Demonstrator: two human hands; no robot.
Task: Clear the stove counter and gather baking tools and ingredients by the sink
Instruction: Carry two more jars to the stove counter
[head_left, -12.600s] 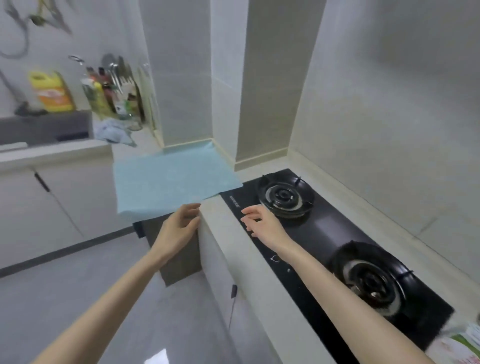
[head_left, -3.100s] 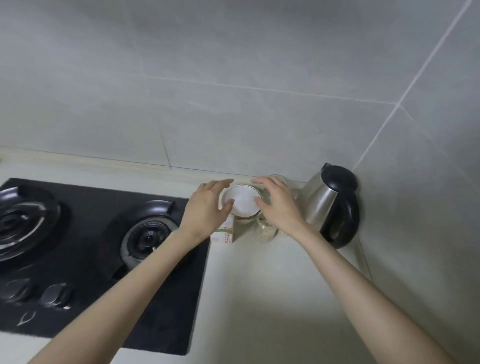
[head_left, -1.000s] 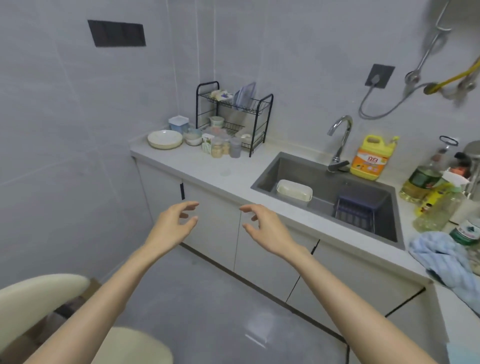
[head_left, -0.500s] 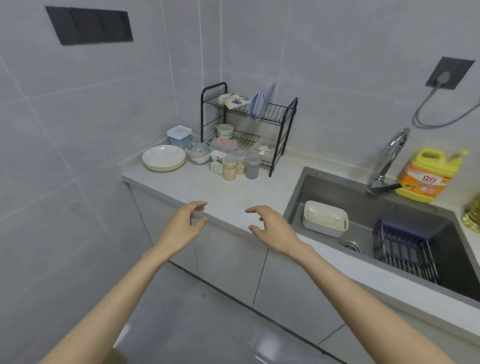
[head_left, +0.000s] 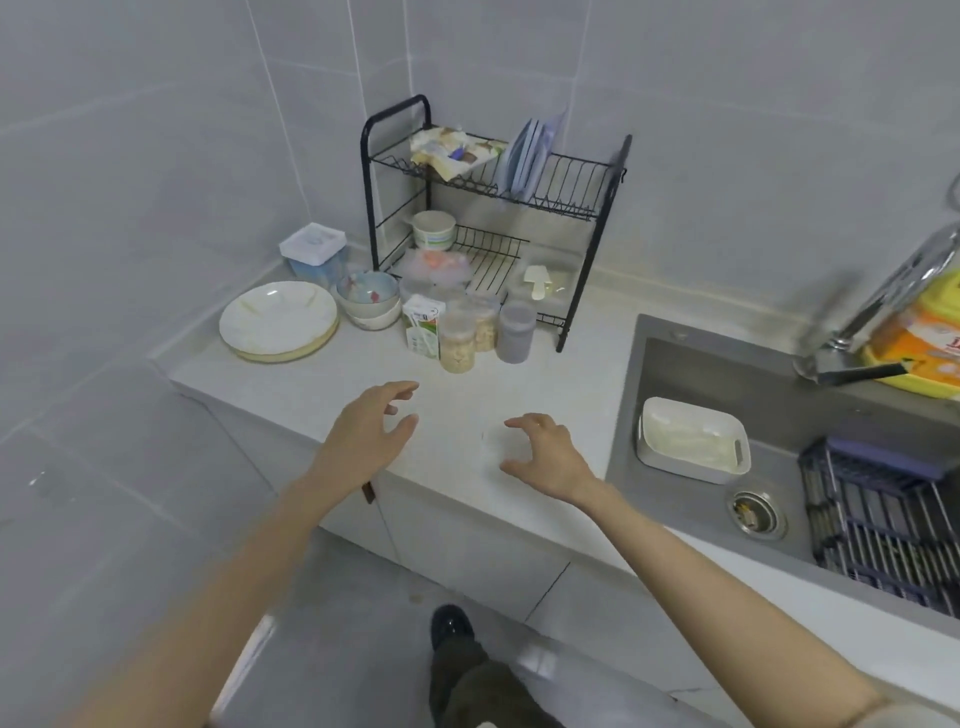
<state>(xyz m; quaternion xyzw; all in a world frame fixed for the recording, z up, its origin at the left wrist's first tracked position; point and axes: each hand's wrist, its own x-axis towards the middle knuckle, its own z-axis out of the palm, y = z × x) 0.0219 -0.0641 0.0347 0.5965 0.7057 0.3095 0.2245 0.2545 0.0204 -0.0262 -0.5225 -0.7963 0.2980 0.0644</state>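
My left hand (head_left: 371, 434) and my right hand (head_left: 545, 452) hover over the pale counter (head_left: 291, 387) left of the sink (head_left: 649, 364), fingers loosely curled, holding nothing. A small pale round dish (head_left: 492, 442) lies on the counter just left of my right hand's fingertips; I cannot tell whether they touch it. Further back stand a milk carton (head_left: 422, 332), two clear jars of pale grains (head_left: 458, 347), and a grey jar (head_left: 515, 332).
A black two-tier dish rack (head_left: 592, 244) holds plates, a cup and packets. Stacked plates (head_left: 278, 319), bowls (head_left: 368, 299) and a blue-white box (head_left: 313, 254) sit at the left. In the sink lie a white tub (head_left: 691, 441) and a dark wire basket (head_left: 883, 519). Faucet (head_left: 883, 306) and yellow detergent bottle (head_left: 930, 338) are right.
I have stepped closer to the counter by the sink. Both empty hands moved forward from the counter's front edge to above its surface, the right one beside the small round dish.
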